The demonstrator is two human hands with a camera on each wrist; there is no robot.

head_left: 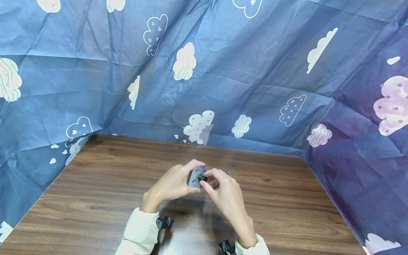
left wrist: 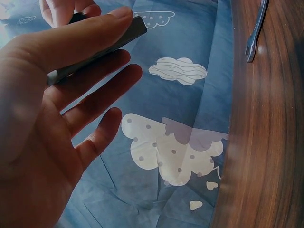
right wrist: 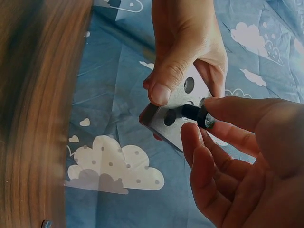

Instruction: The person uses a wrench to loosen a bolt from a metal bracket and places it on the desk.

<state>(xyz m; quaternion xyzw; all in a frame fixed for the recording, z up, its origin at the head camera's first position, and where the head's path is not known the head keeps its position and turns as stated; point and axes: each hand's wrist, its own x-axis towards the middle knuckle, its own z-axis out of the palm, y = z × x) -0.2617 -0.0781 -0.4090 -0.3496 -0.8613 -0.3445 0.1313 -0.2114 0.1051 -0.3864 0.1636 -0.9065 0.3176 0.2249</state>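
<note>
My left hand grips a grey metal plate with several round holes, thumb and fingers on its edges, above the table. Pinched between the thumb and fingers of my right hand is a black bolt. In the right wrist view the bolt's shank points at the plate's face, its tip at or in a hole; how deep it sits cannot be told. Seen from the left wrist, the plate appears edge-on under the thumb, and most of the bolt is hidden.
A wrench lies on the brown wooden table, beyond the hands and mostly hidden by the right one in the head view. Blue cloth with white clouds hangs around the table's back and sides.
</note>
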